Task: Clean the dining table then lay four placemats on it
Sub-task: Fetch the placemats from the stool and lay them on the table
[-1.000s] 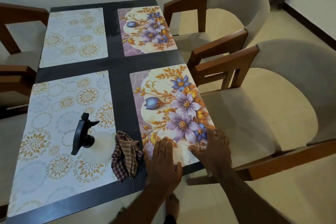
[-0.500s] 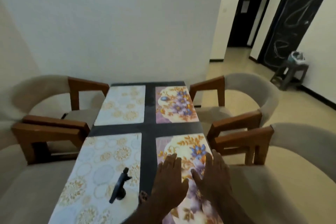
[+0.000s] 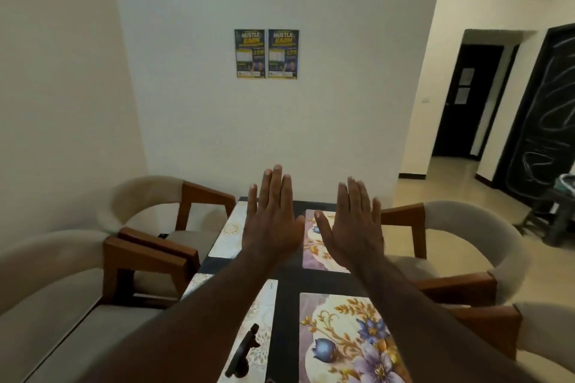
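The dark dining table point(image 3: 291, 289) carries four placemats. A floral purple placemat point(image 3: 345, 339) lies near right, another floral placemat point(image 3: 314, 246) far right. A cream patterned placemat point(image 3: 263, 311) lies near left, a second cream placemat point(image 3: 228, 238) far left. My left hand point(image 3: 270, 221) and my right hand point(image 3: 354, 227) are raised above the table, backs toward me, fingers straight and spread, holding nothing. My forearms hide parts of the mats. The cloth is out of view.
A black spray-bottle trigger point(image 3: 244, 348) pokes up from the near left mat. Cushioned wooden chairs stand at the left point(image 3: 149, 246) and right point(image 3: 451, 246). Two posters point(image 3: 266, 54) hang on the wall. A dark doorway point(image 3: 466, 102) and a small stool point(image 3: 557, 211) are at the right.
Both hands lifted off the near floral placemat and rose up in front of me, palms outward. My view tilted up from the table toward the wall.
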